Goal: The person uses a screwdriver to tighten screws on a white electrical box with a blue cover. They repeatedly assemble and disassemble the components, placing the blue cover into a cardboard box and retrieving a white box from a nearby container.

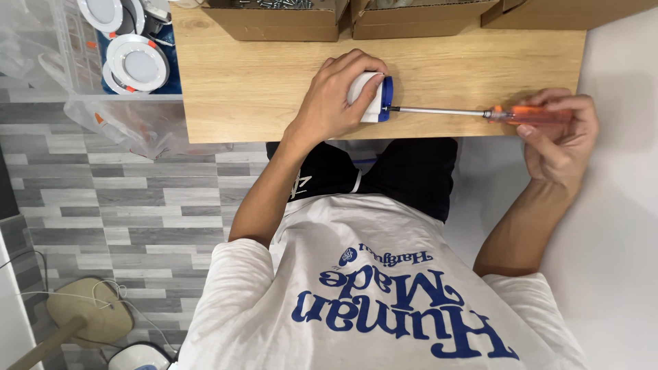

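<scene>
Screwdriver shaft lies level along wooden table edge — tip in blue end of white lamp housing. Left hand clamped over housing; right hand closed on orange handle, well apart.

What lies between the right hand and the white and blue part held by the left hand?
The head view shows the screwdriver: the right hand grips its orange handle, and the metal shaft crosses the wooden table to the white and blue part.
</scene>
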